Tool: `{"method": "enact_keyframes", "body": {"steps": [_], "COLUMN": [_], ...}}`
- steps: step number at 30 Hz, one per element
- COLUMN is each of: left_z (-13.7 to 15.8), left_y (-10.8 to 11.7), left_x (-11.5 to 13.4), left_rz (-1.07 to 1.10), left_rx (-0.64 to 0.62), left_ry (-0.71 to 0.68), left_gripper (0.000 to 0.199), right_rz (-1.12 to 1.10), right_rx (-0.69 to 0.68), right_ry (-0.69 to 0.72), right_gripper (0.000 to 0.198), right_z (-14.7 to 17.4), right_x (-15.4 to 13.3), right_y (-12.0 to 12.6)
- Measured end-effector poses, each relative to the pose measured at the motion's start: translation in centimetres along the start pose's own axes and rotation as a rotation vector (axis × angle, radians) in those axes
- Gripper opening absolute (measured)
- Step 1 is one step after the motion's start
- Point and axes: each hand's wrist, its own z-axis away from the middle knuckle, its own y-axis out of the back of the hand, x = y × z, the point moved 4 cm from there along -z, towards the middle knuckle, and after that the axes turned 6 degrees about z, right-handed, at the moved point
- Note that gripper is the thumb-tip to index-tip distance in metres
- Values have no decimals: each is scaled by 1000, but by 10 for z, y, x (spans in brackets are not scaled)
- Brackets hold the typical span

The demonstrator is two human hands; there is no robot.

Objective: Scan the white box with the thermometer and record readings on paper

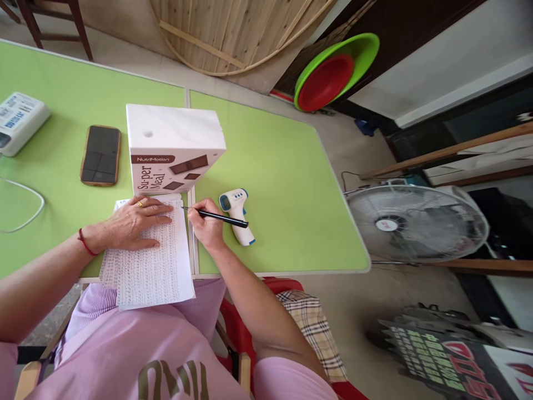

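Note:
My right hand (207, 225) is closed around a black pen (225, 216), its tip at the upper right part of a sheet of paper (156, 278). Rows of handwriting cover the sheet, which hangs over the table's near edge above my lap. Flat on the paper lies my left hand (137, 223), fingers stretched out, with a ring and a red wrist string. Another written sheet (109, 269) shows partly beneath. Just beyond the paper stands a white "NutriMotion" box (175, 130). A white and blue infrared thermometer (237, 214) lies to the right of my right hand.
On the green table (283, 166), a phone (100, 155) lies left of the box. Farther left are a white device (20, 122) and a white cable (39, 203). A fan (416, 224) stands beyond the right edge; a red chair (283, 285) is below.

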Motion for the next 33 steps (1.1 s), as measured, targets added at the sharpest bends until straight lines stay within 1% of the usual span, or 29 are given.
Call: {"method": "enact_keyframes", "body": {"steps": [3, 7, 12, 19, 25, 33], "left_z": [1, 1, 1, 1, 0, 0], "left_y": [0, 0, -1, 0, 0, 0], "left_x": [0, 0, -1, -1, 0, 0], "left_rz": [6, 16, 29, 12, 6, 23], "left_rx": [3, -5, -7, -7, -1, 0], "left_ry": [-8, 1, 12, 2, -1, -2], "left_gripper": [47, 47, 46, 46, 45, 45], "right_rz": [5, 42, 49, 21, 15, 23], "right_rx": [11, -13, -42, 15, -26, -43], "right_ry": [-21, -43, -27, -14, -15, -16], "right_gripper": [15, 15, 14, 15, 15, 14], "right_z": [1, 1, 0, -1, -2, -1], "right_x": [0, 1, 0, -2, -2, -1], "right_y": [0, -1, -1, 2, 0, -1]}}
